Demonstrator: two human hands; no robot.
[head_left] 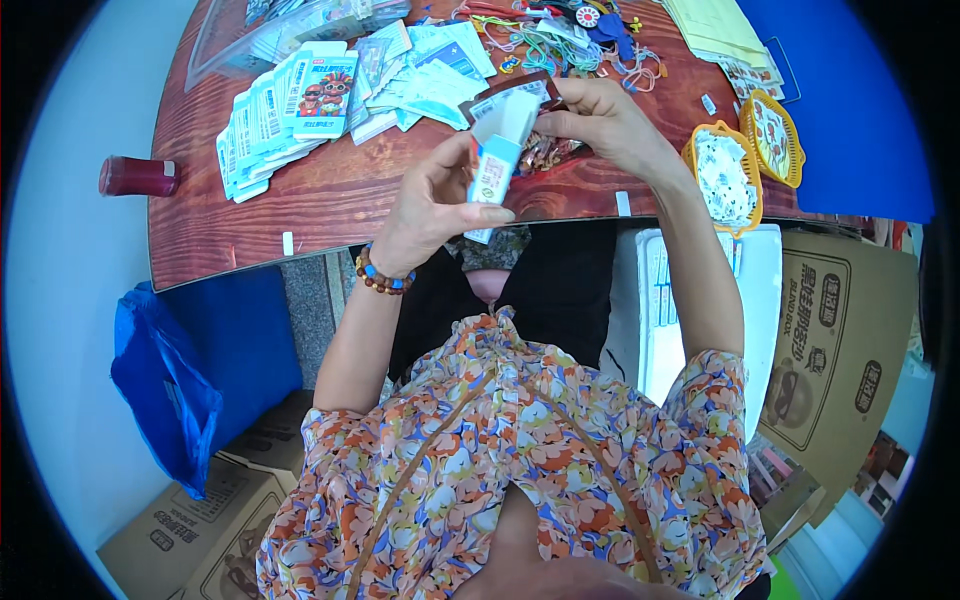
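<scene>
A small white and blue cardboard box (492, 172) stands tilted above the table's near edge, its flap up at the far end. My left hand (430, 200) is closed around it, thumb along the near side. Just right of the flap, my right hand (605, 125) pinches a small brown-edged packet (545, 88), close to the box's upper end. The packet's contents are too small to make out. Beneath my right fingers lies a pile of small shiny brown packets (545, 153). Fanned flat boxes (265, 125) lie to the left, with one printed box (325, 92) on top.
Pale blue packets (435, 75) and colourful cords (560, 45) lie at the back of the wooden table (330, 195). Two yellow baskets (748, 228) stand at the right. A dark red jar (138, 177) is at the left edge. A white foam container (765, 300) stands below right.
</scene>
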